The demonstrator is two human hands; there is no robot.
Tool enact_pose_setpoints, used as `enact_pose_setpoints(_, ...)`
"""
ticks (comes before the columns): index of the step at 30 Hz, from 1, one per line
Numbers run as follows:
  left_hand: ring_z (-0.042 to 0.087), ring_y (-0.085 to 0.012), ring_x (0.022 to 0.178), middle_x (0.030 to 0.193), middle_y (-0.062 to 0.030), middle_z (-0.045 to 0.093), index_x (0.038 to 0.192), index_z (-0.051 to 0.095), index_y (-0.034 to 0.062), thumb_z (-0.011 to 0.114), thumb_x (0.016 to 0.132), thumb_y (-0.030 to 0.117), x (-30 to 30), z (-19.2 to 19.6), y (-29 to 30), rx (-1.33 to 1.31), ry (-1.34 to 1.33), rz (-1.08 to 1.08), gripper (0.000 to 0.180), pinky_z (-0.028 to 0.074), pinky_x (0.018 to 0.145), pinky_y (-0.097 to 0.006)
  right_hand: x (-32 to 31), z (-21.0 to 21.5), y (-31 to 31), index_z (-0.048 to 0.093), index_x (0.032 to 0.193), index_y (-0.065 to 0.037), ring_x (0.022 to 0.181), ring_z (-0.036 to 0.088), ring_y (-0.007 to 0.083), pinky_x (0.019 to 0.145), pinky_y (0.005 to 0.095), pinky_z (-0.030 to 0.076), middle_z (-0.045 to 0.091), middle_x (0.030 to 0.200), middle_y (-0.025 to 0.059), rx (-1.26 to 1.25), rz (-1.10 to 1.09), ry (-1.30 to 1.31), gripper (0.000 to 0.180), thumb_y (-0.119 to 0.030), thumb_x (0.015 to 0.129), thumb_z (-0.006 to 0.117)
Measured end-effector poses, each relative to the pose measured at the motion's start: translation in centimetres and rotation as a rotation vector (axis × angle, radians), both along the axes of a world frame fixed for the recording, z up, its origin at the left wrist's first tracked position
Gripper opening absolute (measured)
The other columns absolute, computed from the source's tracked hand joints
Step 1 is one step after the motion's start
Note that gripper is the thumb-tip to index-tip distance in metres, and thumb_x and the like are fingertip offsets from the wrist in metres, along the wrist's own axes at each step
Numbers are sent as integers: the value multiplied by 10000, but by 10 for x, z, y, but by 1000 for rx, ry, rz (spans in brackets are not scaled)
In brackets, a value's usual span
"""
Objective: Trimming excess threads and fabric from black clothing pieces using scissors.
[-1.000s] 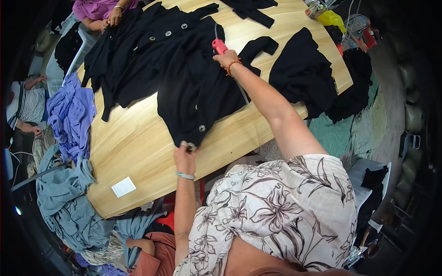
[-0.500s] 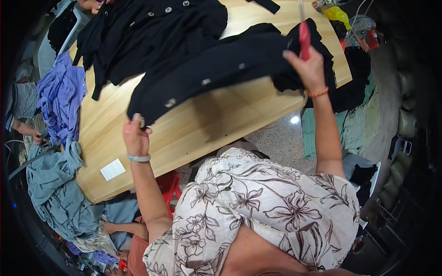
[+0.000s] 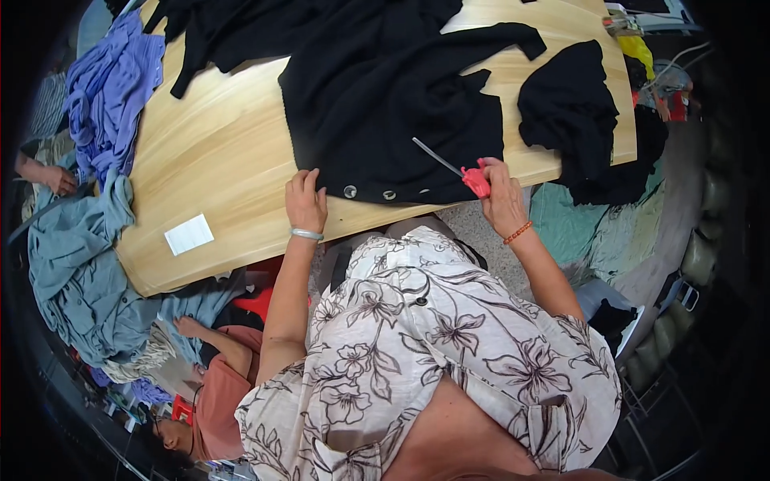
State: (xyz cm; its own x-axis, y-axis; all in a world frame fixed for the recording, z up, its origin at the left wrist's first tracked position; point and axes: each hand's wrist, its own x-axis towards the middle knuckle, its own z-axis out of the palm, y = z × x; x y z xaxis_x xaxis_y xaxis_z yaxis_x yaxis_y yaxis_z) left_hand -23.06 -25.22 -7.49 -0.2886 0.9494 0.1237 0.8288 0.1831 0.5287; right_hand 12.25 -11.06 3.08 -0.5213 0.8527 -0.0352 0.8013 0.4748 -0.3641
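At the far left, a co-worker's hand (image 3: pixel 58 178) is showing just above a heap of grey-blue cloth (image 3: pixel 80 272); we are seeing a purple garment (image 3: pixel 108 96) beyond it, lying along the left side of the wooden table (image 3: pixel 216 152). A white paper card (image 3: pixel 189 234) is resting near the table's left corner, and below it a co-worker in a rust-coloured top (image 3: pixel 228 401) is sitting. Our left hand (image 3: pixel 307 200) is resting at the near left corner of the black garment (image 3: pixel 393 120), its fingers slightly bent; we cannot tell whether they are pinching cloth. The garment is lying across the table in front of us, its row of shiny buttons (image 3: pixel 350 191) running along the near edge. At that edge's right end, our right hand (image 3: pixel 504 200) is gripping a red tool (image 3: pixel 476 183), its thin metal rod pointing up and left over the fabric. Farther right, a second black piece (image 3: pixel 569 104) is lying on the table, and green cloth (image 3: pixel 565 228) is spreading below the table's edge.
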Motion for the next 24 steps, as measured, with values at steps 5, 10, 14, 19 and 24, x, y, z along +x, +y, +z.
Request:
enact_pose_setpoints(5, 528, -352, 970, 1070, -150, 556, 1125, 599, 70, 743, 718, 31, -11, -9, 0, 31, -82, 39, 434, 453, 842, -427, -40, 0, -10, 506, 1143, -102, 855, 615, 350, 760, 424, 469, 643, 988, 132, -449, 67, 164, 384, -3, 787, 612)
enact_pose_setpoints(10, 557, -327, 858, 909, -139, 558, 953, 606, 47, 753, 709, 19, -28, -19, -7, -53, -318, 52, 286, 469, 757, -409, -75, 10, -13, 565, 1090, -108, 874, 604, 310, 796, 424, 471, 633, 897, 114, -488, 304, -96, 293, -111, 805, 634)
enact_pose_setpoints(14, 568, -320, 772, 815, -135, 551, 876, 586, 30, 743, 709, -3, -32, -19, -7, -76, -446, 23, 231, 473, 684, -394, -93, -2, -24, 545, 1113, -107, 899, 605, 330, 815, 434, 471, 627, 911, 148, -555, 316, -128, 318, -117, 805, 627)
enact_pose_setpoints(19, 573, -325, 774, 822, -142, 568, 880, 596, 29, 727, 715, -23, -41, -18, -2, -60, -476, -74, 217, 478, 683, -388, -114, -7, -37, 514, 1097, -83, 814, 641, 361, 714, 463, 495, 646, 840, 172, -629, 338, -206, 288, -143, 833, 611)
enact_pose_setpoints(24, 578, -326, 812, 837, -146, 585, 897, 605, 24, 716, 722, -18, -45, -21, 1, -116, -571, -95, 211, 473, 705, -390, -138, 4, -51, 528, 1060, -68, 754, 665, 366, 673, 475, 501, 662, 753, 178, -698, 372, -311, 220, -189, 883, 578)
